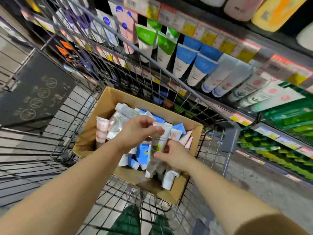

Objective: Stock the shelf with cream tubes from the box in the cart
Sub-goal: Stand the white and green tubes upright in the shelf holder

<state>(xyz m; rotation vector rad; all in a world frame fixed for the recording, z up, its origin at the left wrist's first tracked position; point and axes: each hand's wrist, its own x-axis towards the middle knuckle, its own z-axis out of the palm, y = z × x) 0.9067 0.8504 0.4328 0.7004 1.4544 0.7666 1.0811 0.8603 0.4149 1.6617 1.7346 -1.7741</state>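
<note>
Over the cardboard box [108, 100] in the wire cart [169, 78], the left hand [135, 131] pinches the top of a white cream tube [160, 138] and the right hand [174, 156] grips its lower end, probably to read its label; matching shelf [264, 53] rows lie toward two o'clock.

Showing even, bright indoor light from above; blurring strongly on the shelf [254, 53] at right; bending lines near edges; staying sharper at centre.
</note>
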